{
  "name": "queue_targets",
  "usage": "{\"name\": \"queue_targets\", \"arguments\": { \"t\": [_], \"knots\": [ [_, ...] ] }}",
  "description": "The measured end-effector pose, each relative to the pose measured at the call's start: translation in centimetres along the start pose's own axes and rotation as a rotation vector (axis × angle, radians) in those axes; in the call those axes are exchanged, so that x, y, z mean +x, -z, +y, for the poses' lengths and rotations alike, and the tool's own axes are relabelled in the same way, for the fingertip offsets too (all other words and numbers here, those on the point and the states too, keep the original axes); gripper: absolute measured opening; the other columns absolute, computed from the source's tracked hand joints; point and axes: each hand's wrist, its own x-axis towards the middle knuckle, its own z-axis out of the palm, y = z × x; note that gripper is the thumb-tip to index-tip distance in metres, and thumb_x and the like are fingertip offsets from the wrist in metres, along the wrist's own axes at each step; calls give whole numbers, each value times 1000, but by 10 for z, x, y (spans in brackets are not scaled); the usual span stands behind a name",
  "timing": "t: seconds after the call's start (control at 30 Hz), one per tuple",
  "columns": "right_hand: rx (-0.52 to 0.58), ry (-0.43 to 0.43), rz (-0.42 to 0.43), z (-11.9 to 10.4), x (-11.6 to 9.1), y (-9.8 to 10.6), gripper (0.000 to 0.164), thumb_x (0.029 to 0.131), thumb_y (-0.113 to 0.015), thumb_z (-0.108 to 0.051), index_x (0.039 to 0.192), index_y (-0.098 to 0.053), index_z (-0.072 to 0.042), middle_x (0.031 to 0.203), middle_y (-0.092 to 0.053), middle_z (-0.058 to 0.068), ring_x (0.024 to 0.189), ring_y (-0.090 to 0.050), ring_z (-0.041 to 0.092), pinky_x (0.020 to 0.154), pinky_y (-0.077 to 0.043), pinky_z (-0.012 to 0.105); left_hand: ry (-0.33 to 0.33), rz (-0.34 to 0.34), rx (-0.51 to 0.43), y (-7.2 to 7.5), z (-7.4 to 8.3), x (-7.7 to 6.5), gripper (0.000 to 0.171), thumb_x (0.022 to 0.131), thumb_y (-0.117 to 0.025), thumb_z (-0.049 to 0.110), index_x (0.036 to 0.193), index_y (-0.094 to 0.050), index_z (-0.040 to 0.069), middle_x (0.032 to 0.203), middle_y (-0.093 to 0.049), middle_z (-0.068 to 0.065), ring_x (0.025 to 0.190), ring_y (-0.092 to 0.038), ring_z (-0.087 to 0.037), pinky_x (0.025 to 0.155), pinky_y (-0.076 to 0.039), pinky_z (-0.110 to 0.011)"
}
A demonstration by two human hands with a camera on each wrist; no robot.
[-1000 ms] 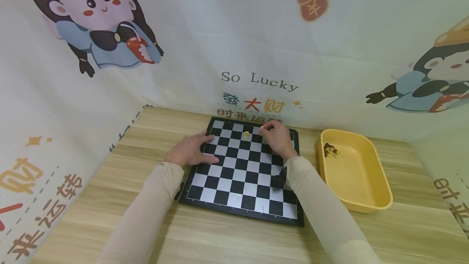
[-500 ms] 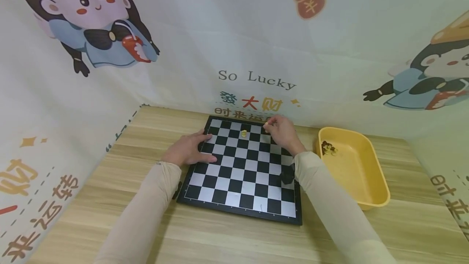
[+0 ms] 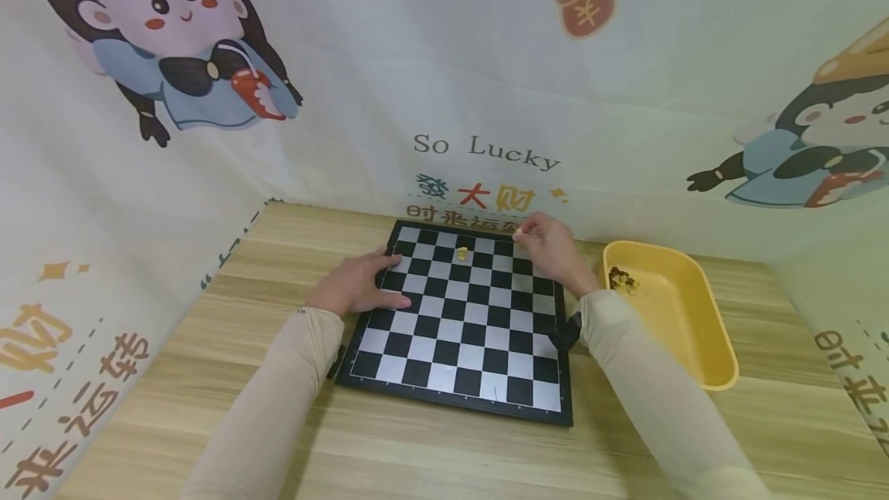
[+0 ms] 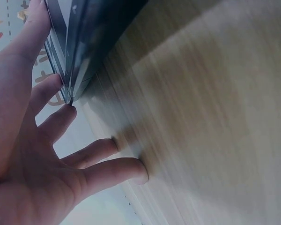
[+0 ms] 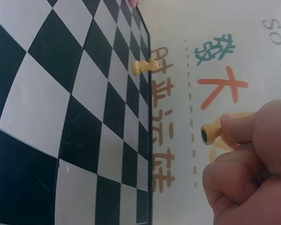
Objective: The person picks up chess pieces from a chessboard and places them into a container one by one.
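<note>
A black-and-white chessboard (image 3: pixel 444 330) lies on the wooden table. My left hand (image 3: pixel 357 282) rests at its left edge, thumb over the squares. In the left wrist view its fingers (image 4: pixel 114 171) are spread, some at the board's rim and others on the tabletop. Over the far right part of the board, my right hand (image 3: pixel 552 253) pinches a pale yellow chess piece (image 5: pixel 210 133) between thumb and finger. The dark underside of its base shows; its top is hidden by the fingers. Another yellow chess piece (image 5: pixel 145 66), shaped like a knight, stands on a far square.
To the right of the board is a yellow plastic tub (image 3: pixel 674 322). Several small brown and yellow chess pieces (image 3: pixel 621 280) lie in its far left corner. A printed cloth (image 3: pixel 375 76) hangs right behind the table and along its sides.
My right hand has moved rightward along the board's far side with the pinched chess piece, away from the standing one. My left hand has stayed at the left edge. The head view shifted slightly.
</note>
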Motion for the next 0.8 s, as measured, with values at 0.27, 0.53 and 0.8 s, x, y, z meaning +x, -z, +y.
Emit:
{"name": "queue_targets", "arguments": {
  "t": [0.27,0.53,0.8],
  "knots": [
    [23,-66,-41,3,-11,21,19,105,-55,-24,109,-60,-6,73,-56,3,56,-40,15,51,-35,27,-4,0,-7,2,1,0,94,81,-78,61,159,-39,24,172,-19,-12,154,-26,-47,122,-31,-63],
    [-25,-131,-51,10,-28,37,29,105,-55,-27,120,-61,-4,116,-69,17,80,-52,22,65,-43,28,-5,1,3,3,0,1,94,82,-78,61,158,-39,24,172,-21,-11,154,-26,-48,122,-31,-64],
    [2,-199,-96,19,-40,63,38,103,-56,-32,128,-57,-4,60,-39,-7,49,-37,11,45,-36,25,3,-2,-9,2,-1,-2,93,81,-78,61,159,-39,25,172,-19,-9,154,-24,-51,121,-31,-66]
  ]
}}
